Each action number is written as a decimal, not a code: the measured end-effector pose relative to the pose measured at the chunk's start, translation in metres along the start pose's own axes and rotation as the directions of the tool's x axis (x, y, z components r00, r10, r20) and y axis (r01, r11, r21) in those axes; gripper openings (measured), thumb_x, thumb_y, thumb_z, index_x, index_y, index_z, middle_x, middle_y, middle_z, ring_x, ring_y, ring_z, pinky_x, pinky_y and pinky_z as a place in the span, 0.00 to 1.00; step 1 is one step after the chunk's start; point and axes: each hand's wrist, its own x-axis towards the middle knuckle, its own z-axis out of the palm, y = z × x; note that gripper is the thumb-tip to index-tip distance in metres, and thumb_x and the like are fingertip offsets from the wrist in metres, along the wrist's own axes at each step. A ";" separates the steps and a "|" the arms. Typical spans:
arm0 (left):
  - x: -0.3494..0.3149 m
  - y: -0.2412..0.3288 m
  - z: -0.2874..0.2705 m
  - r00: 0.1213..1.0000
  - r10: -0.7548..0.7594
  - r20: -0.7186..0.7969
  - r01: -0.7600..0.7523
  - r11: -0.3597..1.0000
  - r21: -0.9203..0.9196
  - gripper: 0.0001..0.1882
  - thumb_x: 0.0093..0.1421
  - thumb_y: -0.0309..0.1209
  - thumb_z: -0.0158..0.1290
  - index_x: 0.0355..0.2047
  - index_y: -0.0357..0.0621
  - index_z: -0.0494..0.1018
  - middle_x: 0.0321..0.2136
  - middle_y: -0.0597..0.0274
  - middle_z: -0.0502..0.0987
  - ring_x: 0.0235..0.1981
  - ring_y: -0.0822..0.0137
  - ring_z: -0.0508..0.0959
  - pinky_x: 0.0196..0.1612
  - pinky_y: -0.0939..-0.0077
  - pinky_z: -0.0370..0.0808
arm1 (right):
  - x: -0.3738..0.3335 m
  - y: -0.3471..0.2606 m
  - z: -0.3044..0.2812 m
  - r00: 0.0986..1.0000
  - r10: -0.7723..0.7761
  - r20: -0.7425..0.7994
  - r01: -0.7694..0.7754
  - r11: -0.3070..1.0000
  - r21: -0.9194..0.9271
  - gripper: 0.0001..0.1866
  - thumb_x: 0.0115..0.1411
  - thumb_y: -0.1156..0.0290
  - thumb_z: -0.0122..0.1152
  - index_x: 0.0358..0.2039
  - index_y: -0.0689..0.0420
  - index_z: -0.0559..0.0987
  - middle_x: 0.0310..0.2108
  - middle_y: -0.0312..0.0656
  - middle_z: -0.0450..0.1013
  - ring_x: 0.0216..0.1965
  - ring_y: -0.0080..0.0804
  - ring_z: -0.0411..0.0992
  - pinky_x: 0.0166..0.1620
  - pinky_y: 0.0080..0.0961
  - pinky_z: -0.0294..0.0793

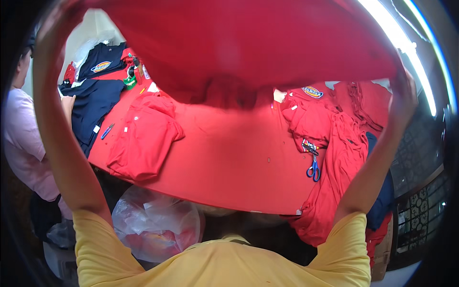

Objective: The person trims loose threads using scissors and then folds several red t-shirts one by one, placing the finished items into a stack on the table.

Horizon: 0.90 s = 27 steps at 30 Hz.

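Both my arms are raised, and a red shirt (248, 43), blurred by motion, is stretched between my hands above the table. My left hand (56, 21) grips one end at the upper left, its fingers partly lost at the dark rim. At the right, my right hand (404, 93) is closed on the other end. The shirt's lower edge sags in the middle and hides the far part of the table. Beneath it is the red-covered table (224, 162). A folded red shirt (146, 136) lies on its left part, and a heap of red shirts (334, 129) on its right.
Blue-handled scissors (313, 170) lie by the right heap, and a blue thread snipper (107, 131) at the left. Dark shirts (98, 98) lie before a person (31, 129) at the left. A clear plastic bag (155, 220) stands below the table's near edge.
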 end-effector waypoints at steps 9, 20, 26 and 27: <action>-0.326 -0.036 0.093 0.626 -0.739 0.247 0.762 0.647 0.005 0.20 0.43 0.13 0.42 0.32 0.37 0.80 0.48 0.56 0.72 0.52 0.65 0.71 0.57 0.70 0.64 | -0.301 -0.097 -0.059 0.613 0.624 0.484 -0.758 0.638 0.138 0.14 0.48 0.91 0.47 0.27 0.61 0.78 0.42 0.39 0.70 0.47 0.27 0.69 0.52 0.23 0.66; -0.442 -0.044 0.126 0.331 -0.897 0.294 0.939 0.345 -0.007 0.14 0.54 0.18 0.49 0.41 0.35 0.77 0.27 0.72 0.72 0.25 0.82 0.66 0.29 0.87 0.61 | -0.431 -0.124 -0.060 0.044 0.874 0.483 -0.962 0.168 -0.216 0.10 0.57 0.79 0.57 0.39 0.65 0.79 0.40 0.42 0.71 0.43 0.32 0.72 0.45 0.30 0.72; -0.466 -0.054 0.124 0.399 -0.911 0.102 0.915 0.389 -0.104 0.13 0.58 0.16 0.51 0.44 0.37 0.73 0.40 0.63 0.75 0.37 0.78 0.72 0.40 0.86 0.68 | -0.444 -0.114 -0.067 0.182 0.816 0.549 -0.679 0.508 -0.529 0.17 0.48 0.80 0.67 0.39 0.63 0.74 0.33 0.47 0.70 0.33 0.41 0.71 0.39 0.34 0.72; -0.468 -0.054 0.125 0.417 -0.906 0.074 0.905 0.406 -0.129 0.17 0.57 0.15 0.52 0.48 0.36 0.69 0.42 0.62 0.75 0.39 0.75 0.75 0.44 0.84 0.70 | -0.441 -0.112 -0.068 0.137 0.808 0.573 -0.681 0.497 -0.538 0.16 0.48 0.80 0.67 0.38 0.63 0.74 0.32 0.47 0.70 0.33 0.41 0.71 0.39 0.34 0.72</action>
